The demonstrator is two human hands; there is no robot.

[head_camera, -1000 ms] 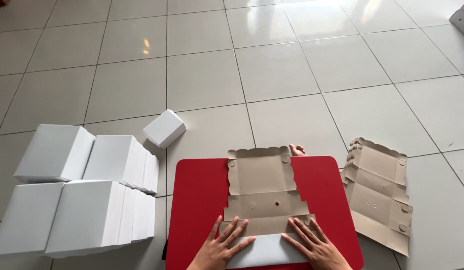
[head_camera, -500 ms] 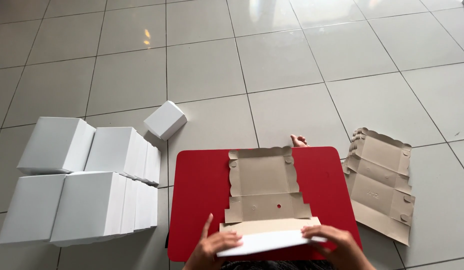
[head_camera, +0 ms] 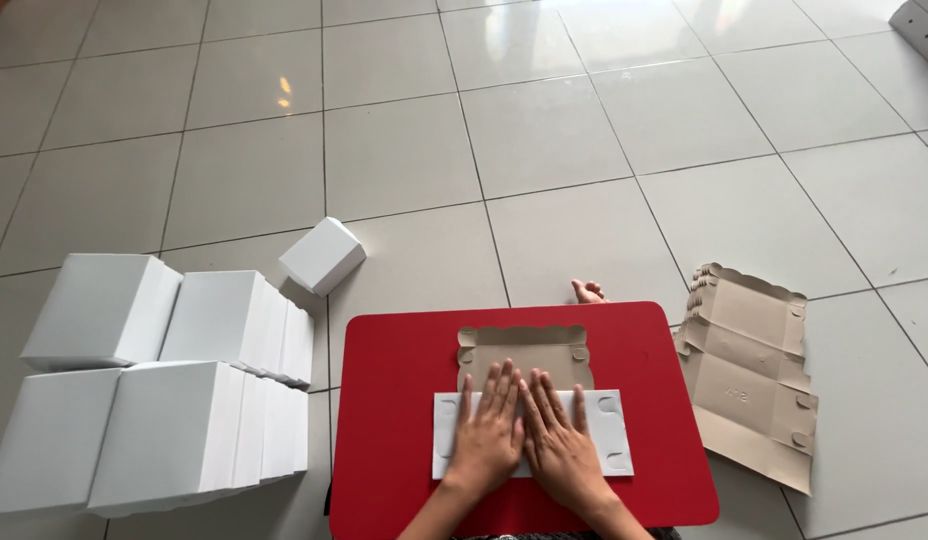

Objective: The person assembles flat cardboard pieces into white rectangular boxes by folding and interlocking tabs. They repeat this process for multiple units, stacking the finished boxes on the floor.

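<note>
On the red tabletop [head_camera: 404, 400], left hand [head_camera: 489, 432] and right hand [head_camera: 561, 446] press flat, fingers spread, on folded cardboard box blank [head_camera: 529, 395]; assembled white boxes [head_camera: 164, 385] stacked left, closed.

Bright, sharp; window glare on floor tiles [head_camera: 284, 95]

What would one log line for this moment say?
left hand: flat on folded cardboard blank | right hand: flat on it | blank on red board | white boxes left | spare blanks right
</note>
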